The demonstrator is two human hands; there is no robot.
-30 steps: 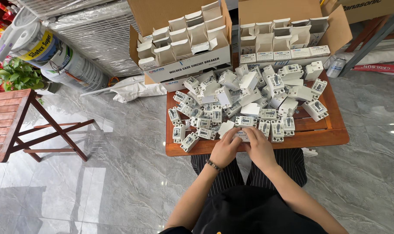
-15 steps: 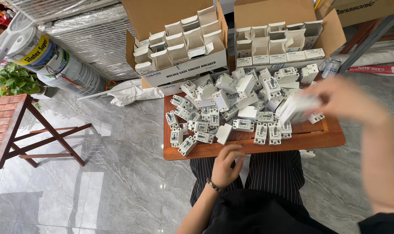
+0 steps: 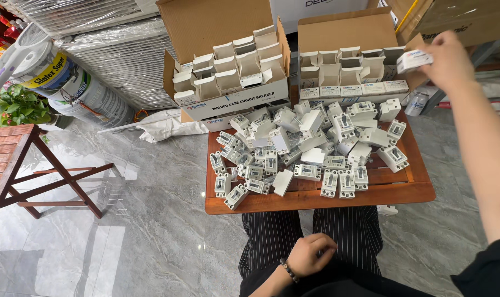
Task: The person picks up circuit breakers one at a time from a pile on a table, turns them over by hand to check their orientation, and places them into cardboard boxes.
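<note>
Right hand (image 3: 451, 60) with small box (image 3: 415, 59) at carton (image 3: 349, 33) rim

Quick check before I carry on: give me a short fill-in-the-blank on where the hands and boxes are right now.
1. The right hand holds a small white box over the cardboard carton on the ____ side.
2. The left hand rests closed on the person's ____.
3. The loose white breakers lie piled on a low ____ table.
4. Beside the table stands a folding stand made of ____.

Missing words: right; lap; wooden; wood
</note>
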